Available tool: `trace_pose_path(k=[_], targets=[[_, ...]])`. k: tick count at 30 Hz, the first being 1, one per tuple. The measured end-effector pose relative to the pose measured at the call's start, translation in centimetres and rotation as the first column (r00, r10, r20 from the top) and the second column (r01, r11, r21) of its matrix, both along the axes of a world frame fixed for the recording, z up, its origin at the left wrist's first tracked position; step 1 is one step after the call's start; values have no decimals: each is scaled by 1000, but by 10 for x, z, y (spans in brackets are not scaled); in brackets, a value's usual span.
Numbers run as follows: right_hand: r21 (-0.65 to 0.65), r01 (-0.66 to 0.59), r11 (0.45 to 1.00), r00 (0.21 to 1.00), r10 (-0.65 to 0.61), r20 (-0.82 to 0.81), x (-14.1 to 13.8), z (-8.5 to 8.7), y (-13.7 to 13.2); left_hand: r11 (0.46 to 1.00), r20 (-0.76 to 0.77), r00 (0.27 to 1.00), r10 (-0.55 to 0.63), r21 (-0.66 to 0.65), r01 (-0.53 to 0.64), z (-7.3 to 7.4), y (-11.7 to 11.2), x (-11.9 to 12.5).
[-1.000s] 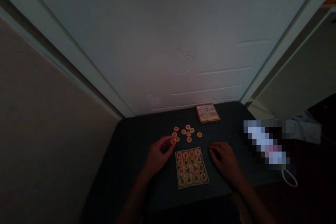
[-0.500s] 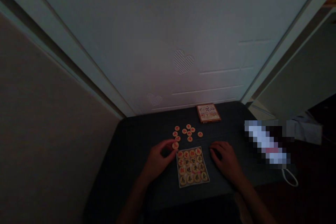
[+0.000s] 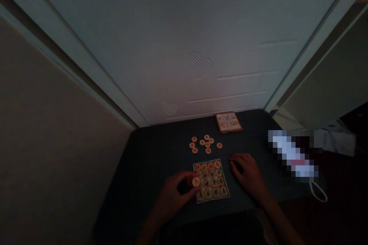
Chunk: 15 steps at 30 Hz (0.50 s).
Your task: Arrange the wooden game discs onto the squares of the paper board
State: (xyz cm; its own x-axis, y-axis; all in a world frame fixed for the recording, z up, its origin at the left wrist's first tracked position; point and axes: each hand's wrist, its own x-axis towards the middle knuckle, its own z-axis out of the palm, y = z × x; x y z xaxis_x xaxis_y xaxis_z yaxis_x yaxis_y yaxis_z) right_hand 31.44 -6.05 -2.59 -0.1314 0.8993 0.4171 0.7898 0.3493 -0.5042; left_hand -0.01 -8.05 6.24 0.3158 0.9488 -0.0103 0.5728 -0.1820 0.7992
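A small square tray [image 3: 227,195] of round Chinese chess pieces lies on the dark table [image 3: 149,160] in front of me. My left hand [image 3: 175,191] pinches one round chess piece [image 3: 196,182] at the tray's left edge. Its fingers are closed on it. My right hand [image 3: 247,172] rests palm down on the table just right of the tray, fingers loosely spread and holding nothing. Several loose chess pieces [image 3: 205,144] lie in a cluster beyond the tray.
A small brown box lid [image 3: 228,122] lies at the table's far edge against a pale wall with heart marks [image 3: 200,65]. A blurred white object [image 3: 293,157] and a white cord loop [image 3: 317,193] sit at the right. The room is dim.
My left hand has lifted one piece from the loose cluster and carried it toward me to the tray's left side. The right hand has stayed put.
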Motion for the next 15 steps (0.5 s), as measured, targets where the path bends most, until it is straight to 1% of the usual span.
trace_pose_path(k=[4,8,11,15], targets=[[-3,-6,1000,1000,6,3,0,0,0,998,-11,999,-44,-35,43,-9,-14,-2],[13,8,1000,1000,-8,-3,0,-1,1,994,3,996,-94,-48,94,-18,-20,-3],[12,8,1000,1000,-8,-3,0,-1,1,990,-13,992,-124,-62,123,-19,-22,-3],[-16,8,1000,1000,-8,-2,0,1,0,986,-63,987,-149,-83,143,-17,-23,-3]])
